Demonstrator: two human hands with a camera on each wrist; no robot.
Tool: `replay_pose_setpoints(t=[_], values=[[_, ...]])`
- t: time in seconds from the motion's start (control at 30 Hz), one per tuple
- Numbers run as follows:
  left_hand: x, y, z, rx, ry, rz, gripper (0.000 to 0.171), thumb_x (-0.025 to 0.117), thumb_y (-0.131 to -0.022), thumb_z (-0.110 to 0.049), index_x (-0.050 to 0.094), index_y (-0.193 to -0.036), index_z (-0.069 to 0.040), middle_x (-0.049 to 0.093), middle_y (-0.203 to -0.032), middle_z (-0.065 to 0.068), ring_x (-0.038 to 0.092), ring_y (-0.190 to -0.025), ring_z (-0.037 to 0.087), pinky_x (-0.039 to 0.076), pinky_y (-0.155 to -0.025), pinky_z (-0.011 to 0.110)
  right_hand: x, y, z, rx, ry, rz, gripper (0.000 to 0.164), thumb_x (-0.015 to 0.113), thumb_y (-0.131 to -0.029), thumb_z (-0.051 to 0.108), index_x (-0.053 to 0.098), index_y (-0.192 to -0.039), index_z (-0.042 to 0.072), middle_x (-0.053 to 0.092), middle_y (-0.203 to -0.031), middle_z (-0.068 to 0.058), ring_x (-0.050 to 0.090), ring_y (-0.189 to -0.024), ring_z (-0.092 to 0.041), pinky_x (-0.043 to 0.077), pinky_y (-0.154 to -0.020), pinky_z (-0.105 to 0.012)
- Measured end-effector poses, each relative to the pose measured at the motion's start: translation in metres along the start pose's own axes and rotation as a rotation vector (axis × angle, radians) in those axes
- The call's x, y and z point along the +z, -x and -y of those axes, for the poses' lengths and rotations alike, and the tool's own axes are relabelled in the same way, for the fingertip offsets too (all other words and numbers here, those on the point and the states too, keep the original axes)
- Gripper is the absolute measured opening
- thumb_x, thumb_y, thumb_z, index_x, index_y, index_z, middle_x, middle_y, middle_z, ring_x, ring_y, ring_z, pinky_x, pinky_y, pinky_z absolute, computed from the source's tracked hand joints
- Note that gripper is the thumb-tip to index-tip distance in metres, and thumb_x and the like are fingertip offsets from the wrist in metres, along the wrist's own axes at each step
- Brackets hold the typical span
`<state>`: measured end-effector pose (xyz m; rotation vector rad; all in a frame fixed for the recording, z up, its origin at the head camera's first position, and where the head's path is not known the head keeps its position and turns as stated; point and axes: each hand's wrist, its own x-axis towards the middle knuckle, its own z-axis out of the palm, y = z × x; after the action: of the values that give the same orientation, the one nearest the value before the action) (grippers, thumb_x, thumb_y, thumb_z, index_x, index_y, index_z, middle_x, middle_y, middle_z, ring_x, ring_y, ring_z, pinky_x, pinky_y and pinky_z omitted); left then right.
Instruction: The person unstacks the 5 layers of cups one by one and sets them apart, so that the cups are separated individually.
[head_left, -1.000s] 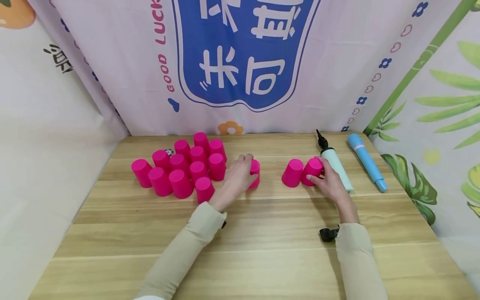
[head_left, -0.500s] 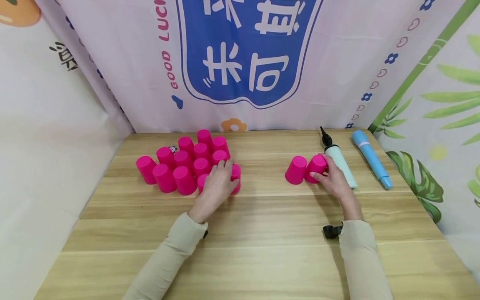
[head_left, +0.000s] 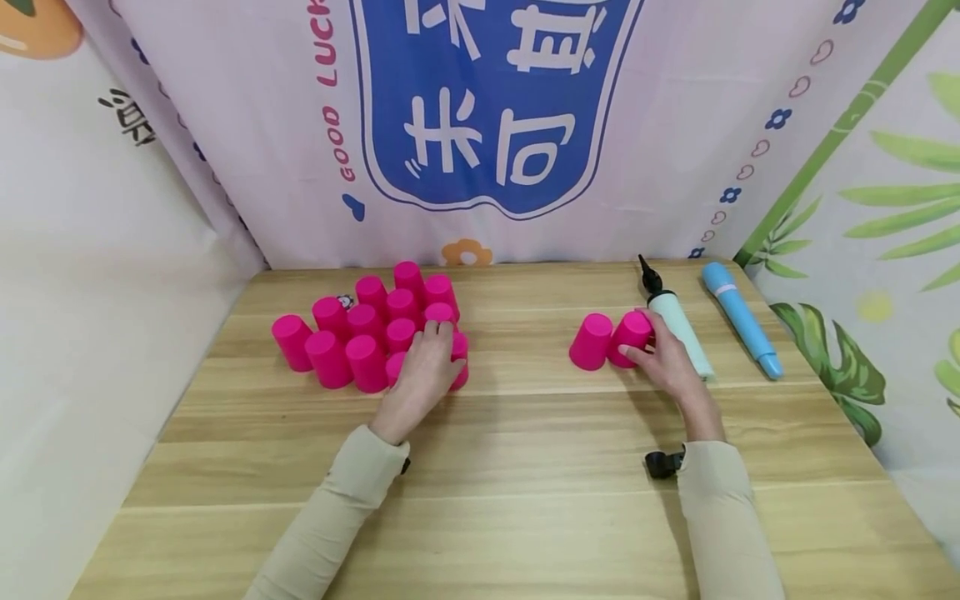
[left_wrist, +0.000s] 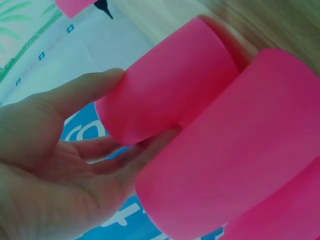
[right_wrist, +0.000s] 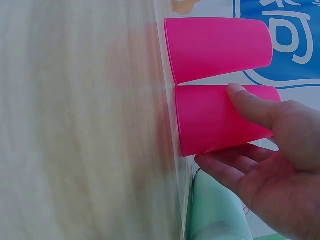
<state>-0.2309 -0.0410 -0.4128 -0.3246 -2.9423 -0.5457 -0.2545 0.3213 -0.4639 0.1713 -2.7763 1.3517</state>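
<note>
My left hand (head_left: 423,375) holds a pink cup (left_wrist: 170,85) at the right end of a cluster of upside-down pink cups (head_left: 327,358). The thumb presses one side of that cup and the fingers reach round the other, beside a neighbouring cup (left_wrist: 240,150). On the right, my right hand (head_left: 671,362) grips another upside-down pink cup (right_wrist: 220,117), thumb on the near side and fingers beneath in the right wrist view. Against its left side stands one more pink cup (head_left: 591,342). Part of the cluster is hidden behind my left hand.
A pale green hand pump (head_left: 681,333) with a black nozzle lies just right of my right hand. Farther right is a blue stick-shaped pump (head_left: 742,321). The wooden table (head_left: 525,500) meets a printed curtain (head_left: 285,167) at the back.
My left hand has slid a cup leftward from the middle of the table to the cluster. My right hand stays on its cup. The head view has shifted slightly.
</note>
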Motion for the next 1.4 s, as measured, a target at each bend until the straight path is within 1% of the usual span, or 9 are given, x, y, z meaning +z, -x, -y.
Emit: replay_pose_setpoints(t=[0.27, 0.63, 0.83, 0.9, 0.97, 1.07, 1.17, 1.27, 1.4], values=[[-0.005, -0.004, 0.004, -0.017, 0.026, 0.054, 0.050, 0.075, -0.082, -0.009, 0.051, -0.122, 0.008, 0.053, -0.111, 0.026, 0.057, -0.089, 0.040, 0.053, -0.078, 0.044, -0.005, -0.002, 0.004, -0.005, 0.029, -0.002, 0.070, 0.063, -0.093, 0.014, 0.022, -0.149, 0.005, 0.042, -0.137, -0.029, 0.042, -0.127, -0.048, 0.037, -0.104, -0.055], [-0.008, -0.004, 0.005, -0.024, 0.034, 0.057, 0.047, 0.074, -0.083, -0.006, 0.049, -0.122, 0.006, 0.052, -0.108, 0.025, 0.057, -0.083, 0.038, 0.054, -0.073, 0.043, -0.007, -0.004, 0.006, -0.008, 0.033, -0.006, 0.070, 0.064, -0.093, 0.012, 0.022, -0.149, 0.005, 0.042, -0.137, -0.028, 0.042, -0.127, -0.046, 0.037, -0.104, -0.055], [-0.030, 0.005, -0.015, 0.008, -0.003, -0.057, 0.049, 0.075, -0.083, -0.012, 0.052, -0.125, 0.001, 0.053, -0.114, 0.021, 0.055, -0.090, 0.037, 0.056, -0.066, 0.044, -0.011, -0.006, 0.009, -0.025, 0.037, -0.008, 0.069, 0.064, -0.093, 0.012, 0.023, -0.148, 0.005, 0.043, -0.136, -0.028, 0.044, -0.126, -0.047, 0.038, -0.104, -0.055], [-0.038, 0.004, -0.028, 0.047, 0.036, -0.085, 0.050, 0.073, -0.085, -0.013, 0.052, -0.128, -0.001, 0.054, -0.119, 0.019, 0.056, -0.096, 0.037, 0.056, -0.068, 0.046, -0.014, -0.007, 0.011, -0.028, 0.039, -0.015, 0.069, 0.064, -0.093, 0.012, 0.024, -0.148, 0.005, 0.043, -0.136, -0.028, 0.044, -0.126, -0.047, 0.038, -0.103, -0.055], [-0.039, -0.003, -0.041, 0.114, 0.094, -0.080, 0.051, 0.073, -0.085, -0.015, 0.052, -0.130, -0.001, 0.055, -0.122, 0.018, 0.058, -0.102, 0.035, 0.055, -0.075, 0.046, -0.017, -0.007, 0.012, -0.025, 0.042, -0.022, 0.070, 0.064, -0.093, 0.012, 0.023, -0.148, 0.005, 0.043, -0.136, -0.029, 0.043, -0.126, -0.047, 0.038, -0.104, -0.055], [-0.022, -0.017, -0.061, 0.205, 0.199, -0.004, 0.055, 0.072, -0.087, -0.018, 0.049, -0.134, -0.001, 0.054, -0.126, 0.018, 0.058, -0.107, 0.032, 0.053, -0.086, 0.042, -0.020, -0.006, 0.012, -0.018, 0.044, -0.018, 0.071, 0.064, -0.093, 0.012, 0.021, -0.149, 0.004, 0.041, -0.137, -0.030, 0.042, -0.126, -0.048, 0.037, -0.104, -0.056], [0.010, -0.032, -0.080, 0.235, 0.301, 0.105, 0.063, 0.072, -0.088, -0.022, 0.042, -0.140, -0.003, 0.049, -0.133, 0.016, 0.055, -0.114, 0.029, 0.049, -0.094, 0.039, -0.017, -0.004, 0.009, -0.014, 0.042, -0.011, 0.071, 0.064, -0.093, 0.012, 0.021, -0.149, 0.004, 0.042, -0.137, -0.030, 0.043, -0.126, -0.048, 0.037, -0.104, -0.055], [0.043, -0.042, -0.099, 0.198, 0.390, 0.185, 0.071, 0.071, -0.088, -0.026, 0.035, -0.146, -0.007, 0.044, -0.139, 0.013, 0.051, -0.121, 0.026, 0.047, -0.097, 0.038, -0.009, -0.002, 0.005, -0.018, 0.028, -0.011, 0.069, 0.063, -0.093, 0.010, 0.023, -0.148, 0.004, 0.043, -0.136, -0.029, 0.045, -0.125, -0.047, 0.038, -0.103, -0.055], [0.076, -0.051, -0.116, 0.119, 0.451, 0.193, 0.076, 0.071, -0.088, -0.029, 0.030, -0.149, -0.010, 0.043, -0.140, 0.012, 0.049, -0.121, 0.024, 0.048, -0.096, 0.039, 0.003, 0.002, 0.000, -0.032, 0.004, -0.016, 0.066, 0.064, -0.092, 0.008, 0.026, -0.147, 0.003, 0.044, -0.135, -0.030, 0.047, -0.123, -0.047, 0.040, -0.102, -0.054]])
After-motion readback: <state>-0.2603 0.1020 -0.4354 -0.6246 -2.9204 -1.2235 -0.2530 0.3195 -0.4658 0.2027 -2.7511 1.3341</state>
